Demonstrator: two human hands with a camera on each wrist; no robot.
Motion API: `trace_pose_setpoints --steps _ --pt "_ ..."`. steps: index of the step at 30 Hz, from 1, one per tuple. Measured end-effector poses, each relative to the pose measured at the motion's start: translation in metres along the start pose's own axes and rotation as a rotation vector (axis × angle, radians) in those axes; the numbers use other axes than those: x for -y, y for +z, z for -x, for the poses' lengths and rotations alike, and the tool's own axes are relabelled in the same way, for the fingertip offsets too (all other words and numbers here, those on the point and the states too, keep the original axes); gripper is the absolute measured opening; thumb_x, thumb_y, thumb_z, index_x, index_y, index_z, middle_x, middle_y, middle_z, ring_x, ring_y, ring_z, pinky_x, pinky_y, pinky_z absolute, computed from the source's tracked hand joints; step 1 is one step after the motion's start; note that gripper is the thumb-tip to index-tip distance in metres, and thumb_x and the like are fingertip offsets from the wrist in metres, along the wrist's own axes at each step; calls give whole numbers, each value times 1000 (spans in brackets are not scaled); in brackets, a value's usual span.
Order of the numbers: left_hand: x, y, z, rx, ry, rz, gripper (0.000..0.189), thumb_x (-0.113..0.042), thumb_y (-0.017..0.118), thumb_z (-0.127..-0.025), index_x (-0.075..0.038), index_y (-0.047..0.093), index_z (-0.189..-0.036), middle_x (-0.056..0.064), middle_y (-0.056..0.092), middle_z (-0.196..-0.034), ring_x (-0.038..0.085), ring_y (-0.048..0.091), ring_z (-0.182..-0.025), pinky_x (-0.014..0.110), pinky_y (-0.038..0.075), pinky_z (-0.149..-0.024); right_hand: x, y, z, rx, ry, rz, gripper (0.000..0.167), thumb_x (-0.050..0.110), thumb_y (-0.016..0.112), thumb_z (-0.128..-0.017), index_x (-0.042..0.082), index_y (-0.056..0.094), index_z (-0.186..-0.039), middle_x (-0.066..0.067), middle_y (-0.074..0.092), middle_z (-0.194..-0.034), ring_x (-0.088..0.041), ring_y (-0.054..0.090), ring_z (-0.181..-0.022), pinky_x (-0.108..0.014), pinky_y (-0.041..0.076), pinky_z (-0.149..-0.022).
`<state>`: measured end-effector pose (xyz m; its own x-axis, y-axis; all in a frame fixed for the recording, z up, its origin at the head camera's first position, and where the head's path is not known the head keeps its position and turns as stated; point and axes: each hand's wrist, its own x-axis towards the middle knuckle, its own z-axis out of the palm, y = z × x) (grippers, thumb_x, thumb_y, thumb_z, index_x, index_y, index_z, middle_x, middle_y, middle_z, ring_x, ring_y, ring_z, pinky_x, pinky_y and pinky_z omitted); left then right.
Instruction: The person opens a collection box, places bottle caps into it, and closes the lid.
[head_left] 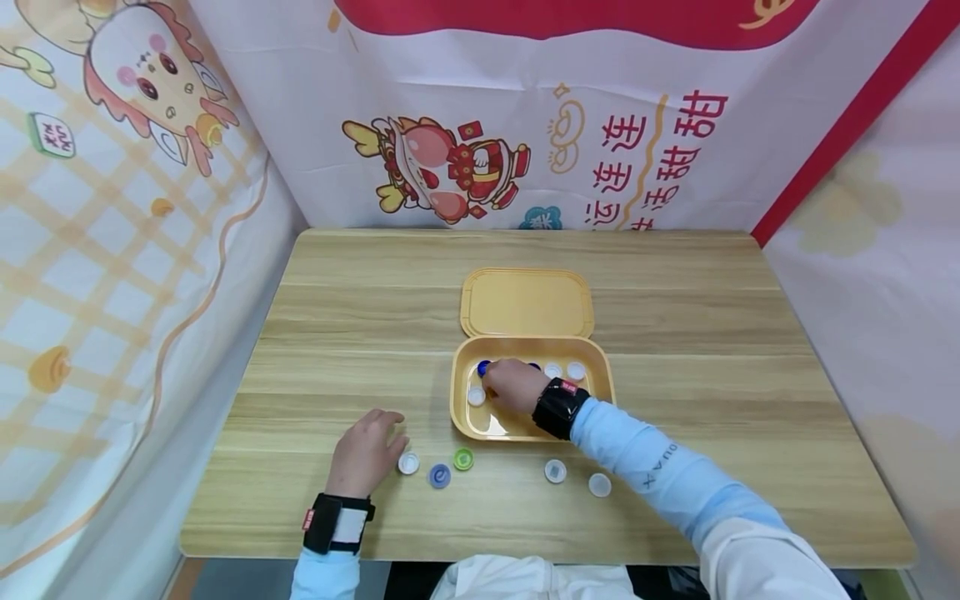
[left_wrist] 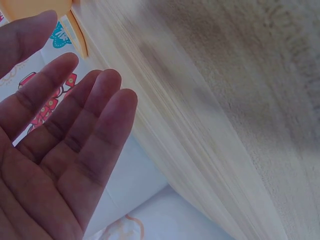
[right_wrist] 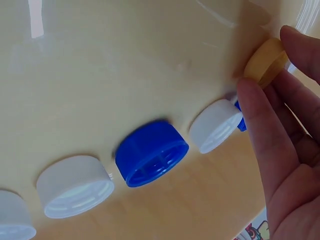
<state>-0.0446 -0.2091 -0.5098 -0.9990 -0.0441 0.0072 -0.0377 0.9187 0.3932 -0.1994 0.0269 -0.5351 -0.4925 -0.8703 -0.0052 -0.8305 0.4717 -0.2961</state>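
My right hand point(head_left: 516, 385) is inside the yellow plastic box point(head_left: 458, 408). Between thumb and fingertips it pinches an orange-yellow bottle cap point(right_wrist: 261, 61), which the hand hides in the head view. Along the box's far side are a blue cap point(right_wrist: 142, 150) and white caps point(right_wrist: 75, 185); another blue cap point(head_left: 483, 367) is just beyond the right fingers. My left hand point(head_left: 366, 454) is at the table's left part, fingers loosely extended with nothing in them. Close to its fingertips lies a white cap point(head_left: 408, 462); whether they touch is unclear.
In front of the box lie a blue-violet cap point(head_left: 439, 476), a green cap point(head_left: 463, 458) and two whitish caps, one of them a translucent cap point(head_left: 599, 485) under the right forearm. The box's lid point(head_left: 527, 302) lies flat behind it on the wooden table point(head_left: 697, 333).
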Motion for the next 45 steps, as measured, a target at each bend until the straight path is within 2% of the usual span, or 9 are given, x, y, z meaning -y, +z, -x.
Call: trace_pose_setpoints --steps 13,21,29,37,40,45 --pt "-1 1 0 16 -3 -3 30 -15 81 -78 -4 71 -104 14 69 -102 30 67 -90 43 56 -74 5 -4 3 24 39 18 26 3 69 -82 16 55 -65 5 47 -69 -12 48 -62 -25 41 -56" --pt "-2 0 0 27 -8 -4 30 -15 81 -79 -4 71 -105 14 68 -103 31 67 -91 44 56 -76 9 -20 6 25 53 -16 11 5 76 -80 9 66 -78 1 53 -77 -14 52 -68 -25 47 -59" --pt "-3 0 -1 38 -8 -6 30 -15 81 -80 -4 71 -106 14 68 -103 30 67 -93 44 56 -77 13 -49 19 -95 17 -78 16 2 76 -77 0 70 -92 -10 65 -89 -21 62 -79 -33 54 -72" --pt "-3 1 0 77 -12 -7 31 -14 81 -80 -4 71 -107 15 68 -106 31 65 -98 45 55 -82 15 -85 38 -181 80 -71 23 5 78 -81 -1 70 -102 -12 67 -100 -24 65 -92 -35 55 -82" --pt "-2 2 2 88 -6 -6 32 -13 82 -78 -3 71 -106 15 68 -105 32 66 -97 45 55 -82 13 -94 47 -217 111 -58 25 7 79 -81 -1 70 -103 -11 67 -100 -23 65 -91 -34 55 -81" --pt "-4 5 7 119 -18 2 32 -14 83 -77 -3 71 -105 15 68 -104 32 66 -97 45 54 -83 2 -99 65 -298 166 -101 24 6 77 -82 -3 70 -103 -12 68 -100 -26 65 -93 -38 55 -82"
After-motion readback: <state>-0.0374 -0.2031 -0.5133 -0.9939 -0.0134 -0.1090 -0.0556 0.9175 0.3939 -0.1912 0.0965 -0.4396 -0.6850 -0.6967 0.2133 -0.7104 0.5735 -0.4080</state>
